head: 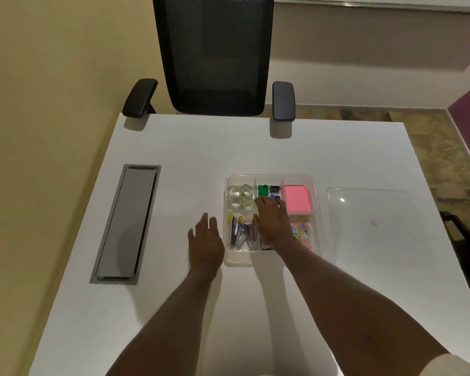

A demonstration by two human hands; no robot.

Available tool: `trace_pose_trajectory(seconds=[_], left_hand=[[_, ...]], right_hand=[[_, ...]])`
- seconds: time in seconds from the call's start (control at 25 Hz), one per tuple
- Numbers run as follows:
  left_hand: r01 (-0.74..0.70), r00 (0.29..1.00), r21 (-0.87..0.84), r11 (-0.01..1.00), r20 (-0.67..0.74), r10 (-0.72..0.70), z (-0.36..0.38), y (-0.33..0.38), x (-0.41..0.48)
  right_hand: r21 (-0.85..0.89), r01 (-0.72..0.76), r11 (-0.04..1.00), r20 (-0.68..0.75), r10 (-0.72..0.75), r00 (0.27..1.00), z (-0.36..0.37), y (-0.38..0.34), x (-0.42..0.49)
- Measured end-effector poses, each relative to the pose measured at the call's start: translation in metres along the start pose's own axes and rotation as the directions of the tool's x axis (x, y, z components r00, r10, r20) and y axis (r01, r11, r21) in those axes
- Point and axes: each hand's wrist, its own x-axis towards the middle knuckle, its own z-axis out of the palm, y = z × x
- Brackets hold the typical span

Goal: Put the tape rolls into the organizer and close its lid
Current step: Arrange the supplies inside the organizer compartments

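Tape rolls (240,197): four clear ones, standing on end, holes up, packed in the organizer's (319,213) far-left compartment. Organizer is open-topped on the white tabletop (255,147), long axis left-right. Lid (368,221) lies flat just right of it, apart. Right hand (272,221) is over the middle compartments, fingers spread, grip apart, holding nothing visible; it hides what's under it. Left hand (205,240) is flat on the tabletop at the organizer's left wall, grip open. Pink sticky notes (296,198) far right, paper clips (301,229) below. Near-left metal items are blurred.
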Motion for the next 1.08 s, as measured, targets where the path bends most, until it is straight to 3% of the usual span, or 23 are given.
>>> trace_pose_trajectory(seconds=[0.2,0.36,0.72,1.08], left_hand=[[-0.062,0.998,-0.056,0.996,-0.006,0.062,-0.013,0.018,0.057],[-0.121,0.990,-0.009,0.993,0.078,0.121,-0.011,0.036,0.090],[0.030,0.984,0.074,0.997,0.174,-0.043,0.012,0.065,0.121],[0.256,0.946,-0.146,0.956,0.243,-0.216,0.014,0.087,0.126]], right_hand=[[0.008,0.017,1.000,0.049,-0.018,0.999,0.004,0.003,0.026],[-0.017,0.080,0.997,0.043,-0.079,0.996,0.013,0.005,0.041],[-0.163,0.142,0.976,0.163,-0.115,0.980,0.035,0.009,0.059],[-0.132,0.168,0.977,0.176,-0.144,0.974,0.041,0.016,0.062]])
